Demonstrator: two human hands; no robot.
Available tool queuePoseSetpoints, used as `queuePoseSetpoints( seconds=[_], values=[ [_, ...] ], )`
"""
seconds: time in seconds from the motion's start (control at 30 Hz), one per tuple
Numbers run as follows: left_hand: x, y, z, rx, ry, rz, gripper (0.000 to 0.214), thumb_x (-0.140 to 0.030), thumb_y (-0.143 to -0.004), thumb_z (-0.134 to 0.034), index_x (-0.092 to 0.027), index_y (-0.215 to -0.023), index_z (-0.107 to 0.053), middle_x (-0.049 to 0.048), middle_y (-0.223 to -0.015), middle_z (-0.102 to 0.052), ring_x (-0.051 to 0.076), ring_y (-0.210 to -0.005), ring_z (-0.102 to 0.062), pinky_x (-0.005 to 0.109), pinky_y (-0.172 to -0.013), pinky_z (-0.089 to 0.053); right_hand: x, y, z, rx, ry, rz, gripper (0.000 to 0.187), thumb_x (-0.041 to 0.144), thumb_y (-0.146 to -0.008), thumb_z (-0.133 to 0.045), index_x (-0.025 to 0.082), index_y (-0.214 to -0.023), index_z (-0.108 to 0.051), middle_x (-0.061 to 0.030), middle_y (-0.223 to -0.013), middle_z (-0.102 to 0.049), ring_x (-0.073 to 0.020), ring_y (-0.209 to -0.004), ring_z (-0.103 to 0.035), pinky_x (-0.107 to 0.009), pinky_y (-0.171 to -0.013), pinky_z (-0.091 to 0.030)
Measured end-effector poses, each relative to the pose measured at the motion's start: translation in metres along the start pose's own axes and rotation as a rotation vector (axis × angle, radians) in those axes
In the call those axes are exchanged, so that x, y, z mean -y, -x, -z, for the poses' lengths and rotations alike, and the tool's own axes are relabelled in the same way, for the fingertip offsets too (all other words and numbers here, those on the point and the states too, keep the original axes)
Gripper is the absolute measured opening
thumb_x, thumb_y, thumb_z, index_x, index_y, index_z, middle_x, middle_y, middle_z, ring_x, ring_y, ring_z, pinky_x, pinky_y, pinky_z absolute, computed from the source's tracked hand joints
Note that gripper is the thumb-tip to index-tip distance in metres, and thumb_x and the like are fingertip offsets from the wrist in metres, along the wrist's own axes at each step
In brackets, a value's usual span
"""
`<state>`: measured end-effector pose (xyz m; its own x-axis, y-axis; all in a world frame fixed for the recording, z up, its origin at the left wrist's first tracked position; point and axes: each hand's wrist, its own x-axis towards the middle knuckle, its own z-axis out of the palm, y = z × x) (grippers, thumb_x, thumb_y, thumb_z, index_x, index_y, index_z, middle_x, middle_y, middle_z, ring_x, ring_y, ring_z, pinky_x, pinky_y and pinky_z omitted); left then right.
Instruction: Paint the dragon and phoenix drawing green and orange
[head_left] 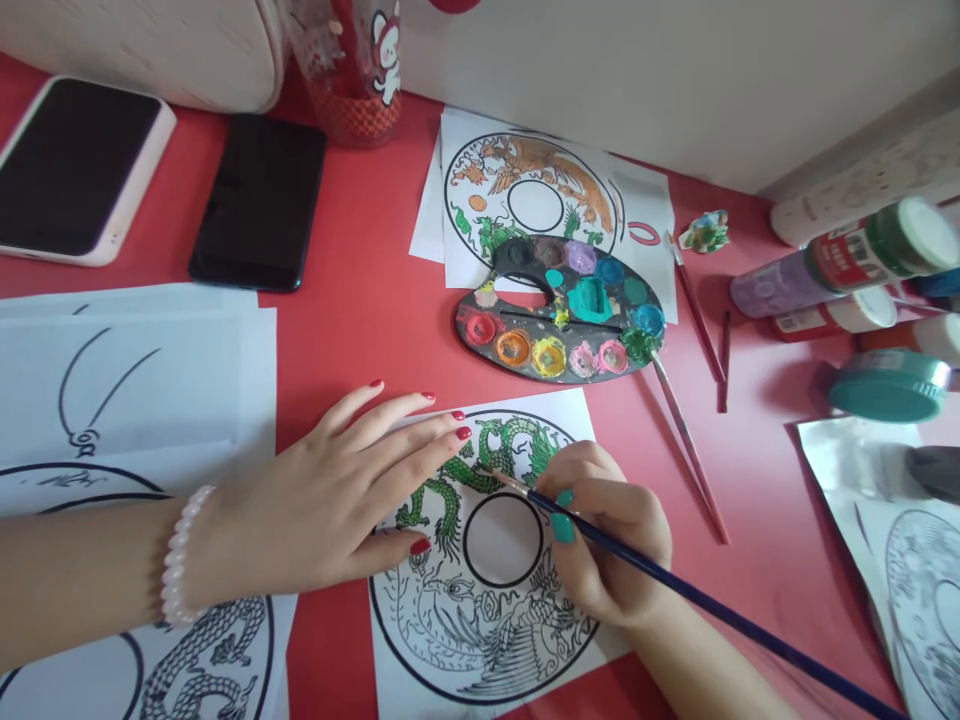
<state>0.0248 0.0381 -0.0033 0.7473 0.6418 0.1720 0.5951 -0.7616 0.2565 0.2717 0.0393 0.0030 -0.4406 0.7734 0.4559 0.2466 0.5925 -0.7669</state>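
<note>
My right hand [611,530] is closed around a thin paintbrush [652,568] with a dark blue handle. Its tip touches the green dragon on a round line drawing [480,640], printed on white paper. The dragon in the upper half is painted green; the bird below it is bare black outline. Flat on the paper's left side lies my left hand [360,480], fingers stretched out, holding nothing. Just beyond the sheet sits a black paint palette [517,368] with several wells of colour. A second brush [686,440] rests with its bristles in the green well.
Two phones, a white-cased one [67,170] and a black one [259,200], lie at the far left. Behind the palette is a painted sheet [645,190]. Paint bottles [840,255] and a teal-lidded jar [889,385] crowd the right. A clear cup [352,100] stands at the back.
</note>
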Motion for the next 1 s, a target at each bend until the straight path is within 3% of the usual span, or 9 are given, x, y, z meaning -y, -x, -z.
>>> queuePoseSetpoints(
  seconds=[0.67, 1.0],
  values=[
    [-0.0006, 0.0002, 0.0010, -0.004, 0.009, 0.002, 0.056, -0.043, -0.094, -0.043, -0.012, -0.141, -0.036, 0.0085, -0.143, -0.045, 0.028, -0.131, -0.039, 0.047, -0.113, -0.021, 0.0000, 0.0002, -0.0009, 0.053, 0.066, -0.011, 0.030, 0.004, -0.076, -0.047, 0.022, -0.099, -0.042, -0.0037, -0.077, -0.055, -0.0170, -0.070, -0.050, -0.034, -0.058, -0.049],
    [0.0002, -0.0003, 0.0003, 0.008, 0.012, -0.007, 0.058, -0.046, -0.095, -0.043, -0.011, -0.141, -0.036, 0.0080, -0.144, -0.044, 0.029, -0.130, -0.038, 0.049, -0.112, -0.019, -0.0013, 0.0013, -0.0003, 0.070, 0.052, 0.013, 0.034, 0.000, -0.072, -0.047, 0.020, -0.099, -0.042, -0.0047, -0.079, -0.054, -0.0167, -0.072, -0.049, -0.033, -0.060, -0.048]
  ],
)
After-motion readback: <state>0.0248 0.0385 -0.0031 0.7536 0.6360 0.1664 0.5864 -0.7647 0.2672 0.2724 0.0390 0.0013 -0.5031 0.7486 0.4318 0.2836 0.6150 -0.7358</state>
